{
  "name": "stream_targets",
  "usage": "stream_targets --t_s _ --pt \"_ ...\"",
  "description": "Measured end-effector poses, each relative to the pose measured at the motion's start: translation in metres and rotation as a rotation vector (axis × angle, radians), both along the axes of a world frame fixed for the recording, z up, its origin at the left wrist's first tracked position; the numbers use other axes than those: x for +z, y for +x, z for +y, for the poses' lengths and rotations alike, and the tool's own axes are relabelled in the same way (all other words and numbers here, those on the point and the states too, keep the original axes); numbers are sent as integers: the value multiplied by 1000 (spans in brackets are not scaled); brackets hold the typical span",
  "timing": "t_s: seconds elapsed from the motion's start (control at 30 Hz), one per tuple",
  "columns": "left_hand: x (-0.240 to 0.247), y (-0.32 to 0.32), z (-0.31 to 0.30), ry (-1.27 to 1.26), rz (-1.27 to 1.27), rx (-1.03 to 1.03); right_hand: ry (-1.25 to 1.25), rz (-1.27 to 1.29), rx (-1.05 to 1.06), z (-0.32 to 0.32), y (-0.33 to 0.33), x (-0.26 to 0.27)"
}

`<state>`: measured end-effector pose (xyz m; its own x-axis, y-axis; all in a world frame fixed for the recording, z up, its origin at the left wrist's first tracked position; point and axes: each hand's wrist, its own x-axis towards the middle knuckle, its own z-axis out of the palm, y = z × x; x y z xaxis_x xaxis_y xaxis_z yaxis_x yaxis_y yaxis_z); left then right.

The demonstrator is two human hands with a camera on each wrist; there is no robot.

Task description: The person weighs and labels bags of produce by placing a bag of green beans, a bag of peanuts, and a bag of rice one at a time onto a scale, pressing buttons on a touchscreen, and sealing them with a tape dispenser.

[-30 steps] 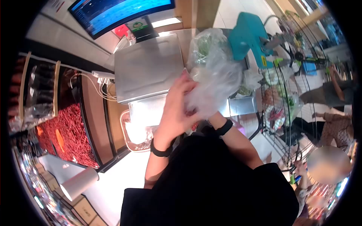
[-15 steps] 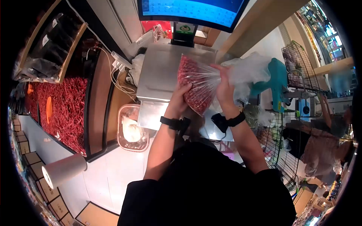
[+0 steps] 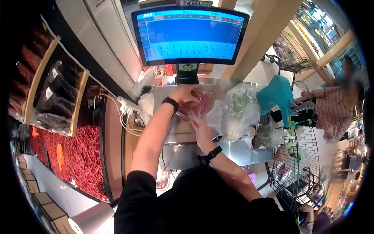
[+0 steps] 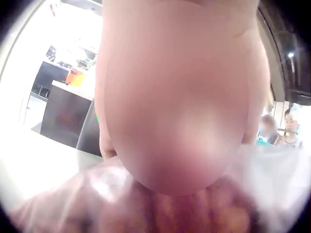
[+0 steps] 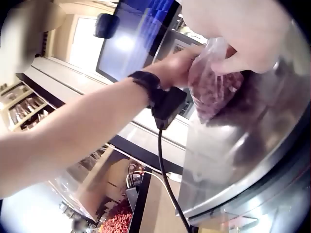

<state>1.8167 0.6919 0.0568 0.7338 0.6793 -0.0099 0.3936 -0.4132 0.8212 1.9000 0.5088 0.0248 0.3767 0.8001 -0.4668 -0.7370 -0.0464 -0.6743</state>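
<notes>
A clear plastic bag of small red pieces [image 3: 191, 108] lies over the metal scale plate [image 3: 163, 91]. My left hand [image 3: 182, 96] holds the bag's far side, its thumb against the plastic. At the bag's gathered neck, my right hand [image 3: 202, 134] pinches the plastic. The right wrist view has the bag [image 5: 206, 90] between my left hand [image 5: 179, 67] and my right hand [image 5: 238, 34], low over the metal. In the left wrist view my left hand [image 4: 180, 92] is a large blur above the bag [image 4: 194, 211], and its fingertips are hidden.
A lit screen [image 3: 191, 35] stands behind the plate. Right of it are a bag of greens [image 3: 239, 102], a teal device [image 3: 276, 97] and a wire cart [image 3: 298, 163]. Dried red chillies [image 3: 83, 150] fill a bin at left. A cable [image 5: 164, 170] hangs from my left wrist.
The bag of red pieces has moved from in front of the plate to over it, with both hands. My left hand has reached farther forward, and the view has shifted toward the screen.
</notes>
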Motion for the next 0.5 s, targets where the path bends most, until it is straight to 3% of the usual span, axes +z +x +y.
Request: stream_targets --t_s 0.17,0.23,0.3,0.37,0.5 --pt "-19 -24 -9 148 4 10 -20 143 31 -6 -7 -17" --pt "-18 -46 -35 201 -139 396 -29 61 143 -14 0 -22" --pt "-25 -70 -63 256 -260 614 -29 -22 263 -25 8 -21" --pt "-37 -94 -94 164 -299 734 4 -365 350 -44 18 -12" --pt "-45 -115 -159 -52 -443 908 -48 -275 486 -59 47 -12"
